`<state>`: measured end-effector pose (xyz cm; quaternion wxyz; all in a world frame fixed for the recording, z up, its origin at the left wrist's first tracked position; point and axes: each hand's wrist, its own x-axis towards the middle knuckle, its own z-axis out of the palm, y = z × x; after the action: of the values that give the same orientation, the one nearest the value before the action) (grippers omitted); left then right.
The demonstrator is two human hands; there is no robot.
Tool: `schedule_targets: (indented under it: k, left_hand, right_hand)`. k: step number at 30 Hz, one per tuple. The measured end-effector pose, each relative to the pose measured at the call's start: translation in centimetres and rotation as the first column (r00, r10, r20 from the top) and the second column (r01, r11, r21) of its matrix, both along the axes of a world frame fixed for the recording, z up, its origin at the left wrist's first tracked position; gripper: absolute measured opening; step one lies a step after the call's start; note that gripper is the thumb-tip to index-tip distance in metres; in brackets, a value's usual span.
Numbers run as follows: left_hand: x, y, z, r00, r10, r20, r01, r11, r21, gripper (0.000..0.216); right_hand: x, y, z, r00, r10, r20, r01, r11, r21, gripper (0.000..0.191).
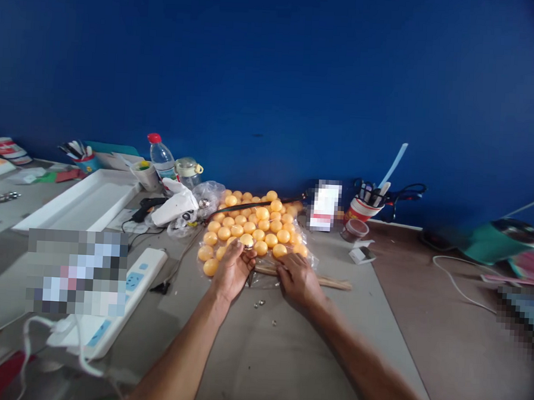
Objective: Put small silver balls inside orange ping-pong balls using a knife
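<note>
A clear plastic bag of several orange balls (252, 223) lies on the grey table (259, 343) in front of me. My left hand (233, 268) is at the bag's near edge, its fingers pinched on a small silvery thing next to one ball. My right hand (297, 278) rests knuckles up on the bag's near right edge, fingers curled down onto the plastic beside some wooden sticks (329, 281). A few tiny metal bits (258, 304) lie on the table just below both hands.
A white power strip (118, 302) with cables lies at left, a white tray (76, 205) behind it. A glue gun (170, 210), water bottle (162, 157) and jar (188, 171) stand behind the bag. A cup of scissors and pens (365, 205) is at right.
</note>
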<state>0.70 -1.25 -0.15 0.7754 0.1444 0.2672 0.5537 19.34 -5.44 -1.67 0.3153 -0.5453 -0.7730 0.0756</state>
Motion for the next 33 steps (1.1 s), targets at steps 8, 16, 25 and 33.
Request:
schedule_targets:
  k: [8,16,25,33]
  left_hand:
    - [0.3,0.2,0.0,0.989,0.065,-0.133,-0.058,0.997,0.057,0.037]
    - [0.7,0.2,-1.1,0.952,0.103,-0.29,-0.07,0.99,0.123,0.047]
    - [0.9,0.3,-1.1,0.934,0.088,-0.345,-0.051,0.992,0.115,0.052]
    - [0.8,0.6,-1.5,0.934,0.085,-0.347,-0.048,0.992,0.115,0.054]
  right_hand:
    - [-0.5,-1.0,1.3,0.981,0.18,0.071,-0.18,0.984,0.0,0.024]
    - [-1.9,-1.8,1.8,0.854,0.485,0.188,-0.46,0.873,-0.161,0.024]
    - [-2.0,-2.0,2.4,0.833,0.533,0.151,-0.486,0.834,-0.261,0.017]
    - [-1.8,-1.4,1.8,0.888,0.442,-0.127,-0.46,0.84,-0.288,0.017]
